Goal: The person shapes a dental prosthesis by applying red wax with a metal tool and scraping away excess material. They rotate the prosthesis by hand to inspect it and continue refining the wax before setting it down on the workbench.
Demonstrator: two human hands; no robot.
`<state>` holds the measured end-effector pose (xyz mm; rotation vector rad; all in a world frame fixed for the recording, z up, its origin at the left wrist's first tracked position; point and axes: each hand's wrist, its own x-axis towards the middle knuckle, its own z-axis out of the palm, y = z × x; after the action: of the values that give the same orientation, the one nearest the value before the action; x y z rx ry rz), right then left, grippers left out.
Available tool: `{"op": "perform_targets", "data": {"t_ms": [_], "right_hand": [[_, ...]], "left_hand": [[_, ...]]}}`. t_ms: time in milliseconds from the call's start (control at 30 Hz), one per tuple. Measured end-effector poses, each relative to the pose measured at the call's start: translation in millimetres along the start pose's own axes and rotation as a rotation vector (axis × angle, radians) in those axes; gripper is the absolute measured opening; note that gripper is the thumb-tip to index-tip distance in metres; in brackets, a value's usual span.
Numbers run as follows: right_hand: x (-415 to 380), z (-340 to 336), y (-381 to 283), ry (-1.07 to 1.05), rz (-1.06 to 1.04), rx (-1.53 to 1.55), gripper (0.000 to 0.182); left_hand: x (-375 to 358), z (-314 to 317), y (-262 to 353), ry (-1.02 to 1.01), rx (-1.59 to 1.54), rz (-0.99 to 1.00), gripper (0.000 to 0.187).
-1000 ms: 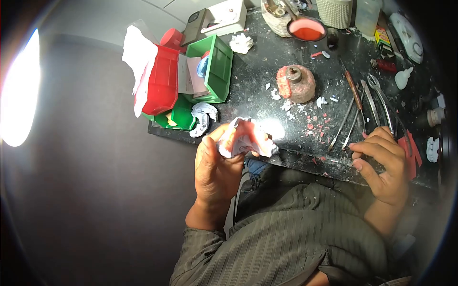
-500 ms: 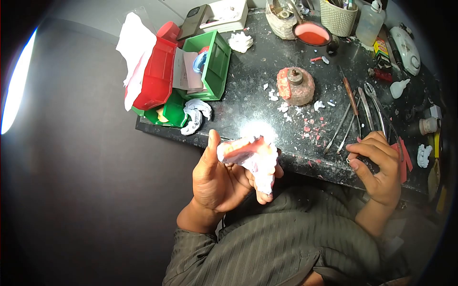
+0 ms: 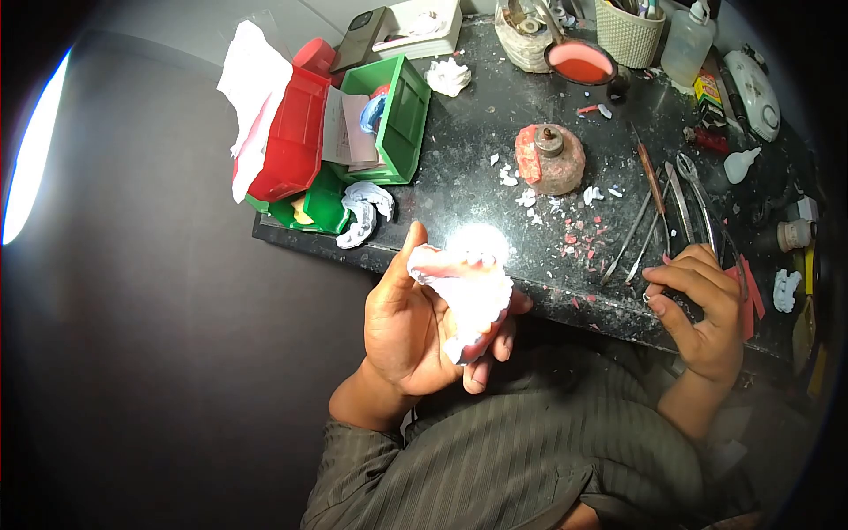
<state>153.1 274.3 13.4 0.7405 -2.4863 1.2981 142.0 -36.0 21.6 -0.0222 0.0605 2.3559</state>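
Note:
My left hand [image 3: 402, 331] is closed around a dental cast [image 3: 468, 296], a white plaster model with pink wax and a row of teeth along its edge. Strong light washes out much of its surface. Over the bench's front edge, my right hand [image 3: 702, 314] is curled, thumb and forefinger close together. A tiny pale thing [image 3: 648, 298] shows at those fingertips, too small to name. Just beyond this hand lie metal hand tools, among them a wooden-handled wax knife [image 3: 649, 177] and pliers [image 3: 693, 181]. Red wax sheets [image 3: 751, 296] lie beside the right hand.
A wax-smeared spirit burner [image 3: 556, 163] stands mid-bench among white and pink scraps. Red bin [image 3: 287, 132] and green bin [image 3: 406, 124] stand left, near plaster arches [image 3: 360, 216]. Behind are a pan of red wax [image 3: 580, 64], a woven basket [image 3: 629, 35] and a squeeze bottle [image 3: 687, 44].
My left hand has turned the dental cast, so more of its white inner face shows, and has shifted slightly right. The right hand has stayed nearly still.

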Motion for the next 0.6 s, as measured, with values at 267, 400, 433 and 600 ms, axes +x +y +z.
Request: {"op": "perform_targets", "data": {"t_ms": [267, 400, 433, 600], "right_hand": [[0, 0, 0, 0.013, 0.002, 0.003, 0.019], [-1, -4, 3, 0.015, 0.01, 0.02, 0.017], [-3, -7, 4, 0.018, 0.024, -0.019, 0.017], [-10, -26, 0, 0.182, 0.19, -0.072, 0.017]], "left_hand": [[0, -11, 7, -0.022, 0.021, -0.033, 0.076], [13, -16, 5, 0.239, 0.165, 0.24, 0.07], [18, -23, 5, 0.235, 0.19, 0.291, 0.068], [23, -62, 8, 0.088, 0.266, 0.275, 0.071]]}}
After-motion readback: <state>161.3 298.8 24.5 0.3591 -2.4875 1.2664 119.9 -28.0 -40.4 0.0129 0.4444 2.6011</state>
